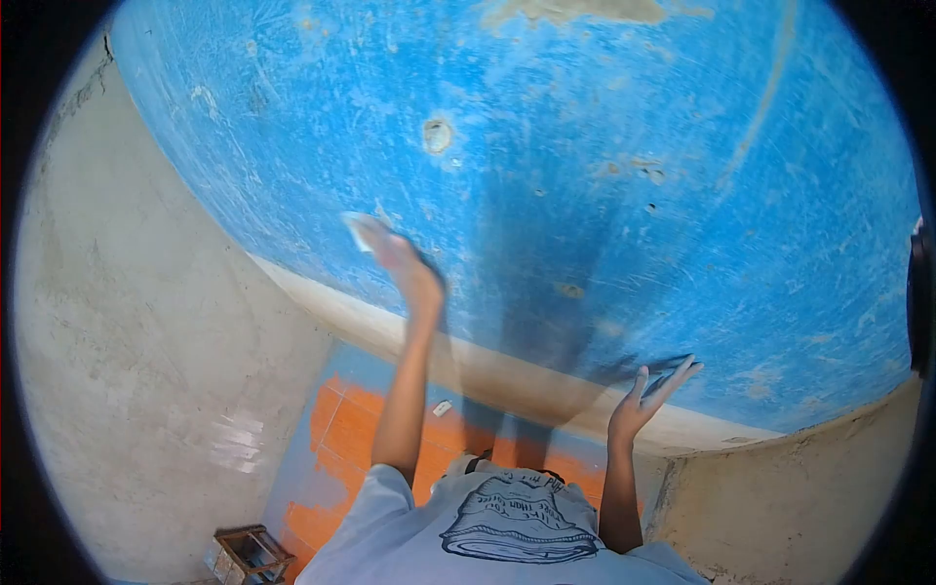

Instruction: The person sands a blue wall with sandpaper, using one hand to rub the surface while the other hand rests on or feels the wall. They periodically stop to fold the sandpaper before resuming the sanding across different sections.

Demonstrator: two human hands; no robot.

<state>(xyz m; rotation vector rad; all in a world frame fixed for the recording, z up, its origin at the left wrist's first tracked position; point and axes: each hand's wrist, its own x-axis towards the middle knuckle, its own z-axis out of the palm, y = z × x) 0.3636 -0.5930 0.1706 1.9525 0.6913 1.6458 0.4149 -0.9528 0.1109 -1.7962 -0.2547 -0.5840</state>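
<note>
A scuffed blue wall (pixel 575 127) with white scratches and chipped spots fills the upper part of the head view. My left hand (pixel 398 261) is raised against it at left of centre, slightly smeared by motion. Its fingers press a small pale flat piece (pixel 363 232), like folded paper, to the paint; the exact kind is not clear. Lower on the right, my right hand (pixel 643 402) is open, fingers stretched out and apart, holding nothing. Its fingertips are at the blue surface; whether they touch is hard to tell.
An unpainted band (pixel 507 375) runs along the wall's bottom. Bare grey walls (pixel 156 292) stand on both sides. On the orange-and-grey floor (pixel 336 429) lies a small white object (pixel 443 408). A wooden stool (pixel 249 554) stands at lower left. A dark object (pixel 919 297) juts in at right.
</note>
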